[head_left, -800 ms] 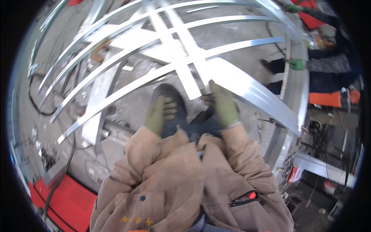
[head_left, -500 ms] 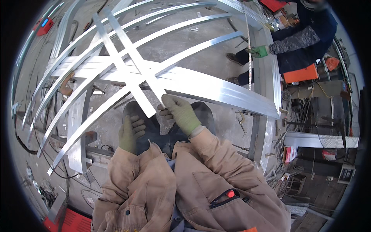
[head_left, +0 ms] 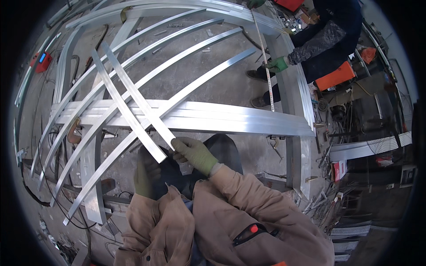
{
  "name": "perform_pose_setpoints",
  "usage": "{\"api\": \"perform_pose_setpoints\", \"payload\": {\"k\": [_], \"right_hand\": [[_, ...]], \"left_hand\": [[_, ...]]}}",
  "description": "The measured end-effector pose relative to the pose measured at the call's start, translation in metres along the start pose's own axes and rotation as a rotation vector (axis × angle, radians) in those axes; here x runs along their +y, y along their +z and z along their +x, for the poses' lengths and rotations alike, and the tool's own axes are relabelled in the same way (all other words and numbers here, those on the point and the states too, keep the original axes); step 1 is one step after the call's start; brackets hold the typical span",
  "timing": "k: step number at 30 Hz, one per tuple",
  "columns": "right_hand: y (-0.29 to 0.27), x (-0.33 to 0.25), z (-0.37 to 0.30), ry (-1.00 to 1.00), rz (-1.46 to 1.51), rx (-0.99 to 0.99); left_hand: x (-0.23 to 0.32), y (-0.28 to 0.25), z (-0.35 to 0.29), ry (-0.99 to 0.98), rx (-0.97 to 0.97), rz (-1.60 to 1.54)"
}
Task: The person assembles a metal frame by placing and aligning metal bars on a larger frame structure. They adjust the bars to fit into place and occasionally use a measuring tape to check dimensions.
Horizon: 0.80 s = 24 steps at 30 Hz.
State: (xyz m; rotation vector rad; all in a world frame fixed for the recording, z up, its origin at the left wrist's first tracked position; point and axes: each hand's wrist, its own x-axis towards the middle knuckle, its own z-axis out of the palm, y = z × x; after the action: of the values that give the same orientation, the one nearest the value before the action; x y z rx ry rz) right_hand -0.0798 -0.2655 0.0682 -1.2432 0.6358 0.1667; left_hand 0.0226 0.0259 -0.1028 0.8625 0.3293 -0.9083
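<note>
My right hand, in a green work glove, has its fingers closed around the near end of a flat silver metal bar. A second similar bar lies to its left, at a slant over several long curved metal strips. Below that second bar's near end is my gloved left hand, apart from it. Motion smears its fingers, so their pose is unclear. Under the curved strips runs a wide flat silver beam.
At the upper right a co-worker in dark clothes holds a measuring tape with green-gloved hands. A metal frame post stands right of my legs. A red device is at the far left. Cables and scrap rods lie about.
The whole scene has shifted left and down in the picture. My right hand keeps its grip on the bar end. My left hand's fingers have become blurred. The co-worker's second glove now shows.
</note>
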Motion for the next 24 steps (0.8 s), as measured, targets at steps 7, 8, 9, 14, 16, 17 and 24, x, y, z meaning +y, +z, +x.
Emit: {"api": "perform_pose_setpoints", "payload": {"k": [7, 8, 9, 14, 16, 17, 24], "right_hand": [[-0.002, -0.008, -0.004, -0.018, -0.034, 0.017], [-0.002, -0.009, -0.005, -0.019, -0.045, 0.017], [-0.001, -0.009, -0.005, -0.016, -0.034, 0.017], [-0.002, -0.01, -0.005, 0.009, -0.022, 0.014], [-0.003, -0.01, -0.005, 0.018, -0.048, 0.025], [-0.003, -0.011, -0.006, 0.022, -0.062, 0.029], [-0.005, -0.01, -0.001, 0.0, -0.06, 0.015]], "left_hand": [[0.008, 0.045, -0.019, 0.007, 0.091, 0.031], [0.011, 0.058, -0.027, 0.045, 0.21, 0.139], [0.01, 0.05, -0.024, 0.049, 0.209, 0.176], [0.008, 0.047, -0.026, 0.1, 0.272, 0.361], [0.008, 0.046, -0.025, 0.104, 0.271, 0.37], [0.008, 0.046, -0.025, 0.108, 0.272, 0.373], [0.007, 0.046, -0.024, 0.131, 0.268, 0.392]]}}
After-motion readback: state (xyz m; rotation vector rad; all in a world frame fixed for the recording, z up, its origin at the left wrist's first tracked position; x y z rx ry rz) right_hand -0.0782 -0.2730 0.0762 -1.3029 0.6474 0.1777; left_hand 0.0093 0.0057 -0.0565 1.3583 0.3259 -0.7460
